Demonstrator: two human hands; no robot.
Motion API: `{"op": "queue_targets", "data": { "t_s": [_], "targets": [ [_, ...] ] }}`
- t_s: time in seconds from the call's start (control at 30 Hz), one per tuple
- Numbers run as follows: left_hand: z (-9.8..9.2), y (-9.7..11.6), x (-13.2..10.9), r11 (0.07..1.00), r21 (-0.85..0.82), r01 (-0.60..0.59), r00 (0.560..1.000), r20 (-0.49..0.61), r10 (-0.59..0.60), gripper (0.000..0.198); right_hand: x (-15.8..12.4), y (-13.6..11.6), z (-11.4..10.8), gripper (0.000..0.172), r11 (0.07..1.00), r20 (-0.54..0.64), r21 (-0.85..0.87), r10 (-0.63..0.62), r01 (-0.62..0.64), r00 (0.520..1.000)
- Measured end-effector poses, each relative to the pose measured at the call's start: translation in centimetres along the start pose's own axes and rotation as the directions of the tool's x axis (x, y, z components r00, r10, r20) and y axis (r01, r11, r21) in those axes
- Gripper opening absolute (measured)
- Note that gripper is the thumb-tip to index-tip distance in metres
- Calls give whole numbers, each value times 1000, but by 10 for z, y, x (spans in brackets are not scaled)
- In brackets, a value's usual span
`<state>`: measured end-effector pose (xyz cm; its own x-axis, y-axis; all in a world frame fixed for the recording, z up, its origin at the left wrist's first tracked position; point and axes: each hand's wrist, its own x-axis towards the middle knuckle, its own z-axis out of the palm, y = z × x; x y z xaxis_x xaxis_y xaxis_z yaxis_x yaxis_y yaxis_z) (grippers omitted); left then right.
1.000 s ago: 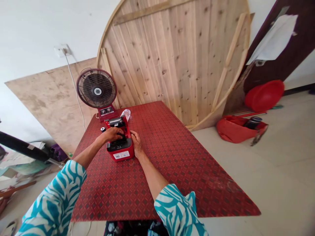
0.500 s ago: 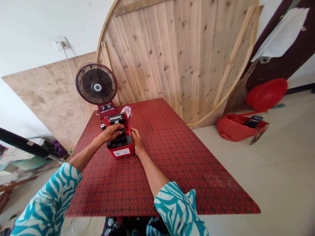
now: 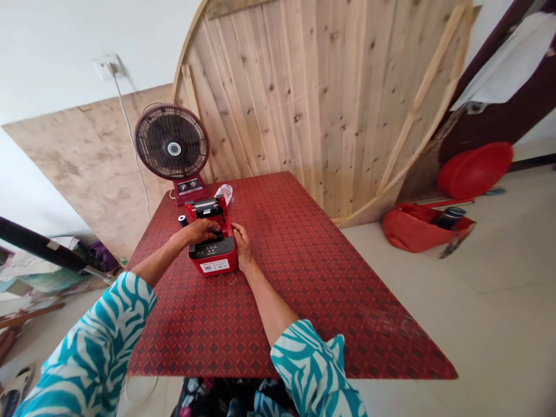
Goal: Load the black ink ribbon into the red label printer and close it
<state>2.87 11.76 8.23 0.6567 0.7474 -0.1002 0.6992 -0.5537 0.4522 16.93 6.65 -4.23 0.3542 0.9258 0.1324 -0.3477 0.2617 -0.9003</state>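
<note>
1. Red label printer [image 3: 212,259], lid open, sits on a red patterned tabletop [image 3: 278,301].
2. Left hand [image 3: 197,231]: curled over the printer's open top, fingers down inside; can't tell if grasping anything.
3. Right hand [image 3: 242,248]: resting against the printer's right side, unclenched.
4. Black spool [image 3: 183,220] just left of the printer; water bottle [image 3: 224,193] just behind it; desk fan [image 3: 172,149] behind it.
</note>
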Motion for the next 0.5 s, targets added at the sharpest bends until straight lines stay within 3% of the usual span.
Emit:
{"op": "queue_targets", "data": {
  "t_s": [0.13,0.27,0.5],
  "targets": [
    [-6,16,-38,998,-62,-19,984,-180,7,35,-2,-2,0,34,1000,21,16,2,-3,1000],
    [-3,29,-70,998,-66,-2,974,-225,-13,39,-1,-1,-1,34,1000,19,1,-7,7,1000],
    [8,26,-65,1000,23,-12,955,-297,18,22,3,4,-1,35,1000,7,15,1,-1,1000]
  ]
}}
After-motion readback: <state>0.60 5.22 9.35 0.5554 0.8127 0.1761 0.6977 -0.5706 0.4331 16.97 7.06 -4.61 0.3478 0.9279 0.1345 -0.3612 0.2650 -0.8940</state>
